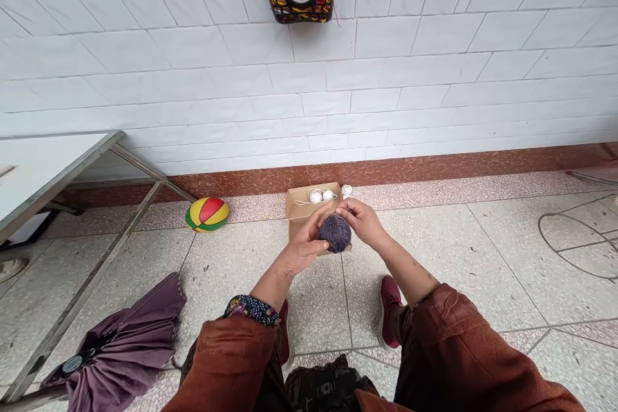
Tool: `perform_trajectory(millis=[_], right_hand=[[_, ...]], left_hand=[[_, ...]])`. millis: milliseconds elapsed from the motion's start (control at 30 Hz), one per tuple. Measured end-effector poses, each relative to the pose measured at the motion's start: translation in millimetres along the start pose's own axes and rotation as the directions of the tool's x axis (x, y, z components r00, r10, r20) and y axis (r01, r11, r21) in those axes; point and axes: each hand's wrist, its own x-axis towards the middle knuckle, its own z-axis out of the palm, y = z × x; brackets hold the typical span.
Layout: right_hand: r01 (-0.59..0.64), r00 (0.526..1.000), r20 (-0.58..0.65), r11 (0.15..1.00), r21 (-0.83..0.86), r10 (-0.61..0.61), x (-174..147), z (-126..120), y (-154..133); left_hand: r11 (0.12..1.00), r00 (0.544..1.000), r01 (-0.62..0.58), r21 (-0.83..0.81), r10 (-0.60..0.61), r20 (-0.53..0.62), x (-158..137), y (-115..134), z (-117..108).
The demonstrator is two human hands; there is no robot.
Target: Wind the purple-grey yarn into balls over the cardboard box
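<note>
Dark purple yarn ball [335, 233] is held up over the cardboard box [302, 212]; likely light, soft, prone to unwinding, so cup its sides. Your left hand [308, 241] has its grip clamped round it; your right hand [360, 217] touches its top edge, can't tell if pinching a strand. Both partly block the box; white yarn balls [328, 196] beyond, multicolour ball [207, 214] off left

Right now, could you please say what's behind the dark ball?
A box, with two white balls at its far end; the dark ball and hands hide much of it.
</note>
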Motion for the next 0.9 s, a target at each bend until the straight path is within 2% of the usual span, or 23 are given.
perform_trajectory(millis=[133,233,300,367,433,567,700,800,900], right_hand=[[-0.068,0.991,0.107,0.995,-0.072,0.076,-4,9,11],[-0.027,0.974,0.221,0.995,-0.094,0.048,-10,16,8],[0.028,0.943,0.331,0.998,-0.06,-0.006,-14,18,0],[0.071,0.908,0.414,0.997,-0.017,-0.058,-17,17,-11],[0.086,0.907,0.413,0.996,0.014,-0.084,-18,13,-19],[0.117,0.964,0.235,0.992,0.053,-0.126,-11,0,-27],[0.15,0.985,0.078,0.988,0.044,-0.153,-3,-8,-22],[0.06,0.997,0.037,0.996,0.072,-0.062,-1,-7,-17],[-0.068,0.996,0.066,0.99,0.12,0.06,-2,-3,-11]], left_hand=[[0.997,0.987,-0.051,-0.064,0.04,-0.155,5,-2,-6],[0.989,0.942,-0.136,-0.061,0.11,-0.316,11,-5,-15],[0.987,0.904,-0.161,-0.025,0.137,-0.405,15,-7,-21],[0.99,0.878,-0.14,0.026,0.136,-0.459,16,-8,-24],[0.993,0.876,-0.079,0.086,0.11,-0.469,15,-9,-26],[0.978,0.924,0.012,0.207,0.068,-0.375,10,-9,-23],[0.971,0.978,0.059,0.232,-0.01,-0.207,6,-11,-18],[0.983,0.998,0.053,0.178,-0.048,-0.035,4,-10,-12],[0.996,0.999,0.02,0.09,-0.024,0.045,3,-5,-5]])
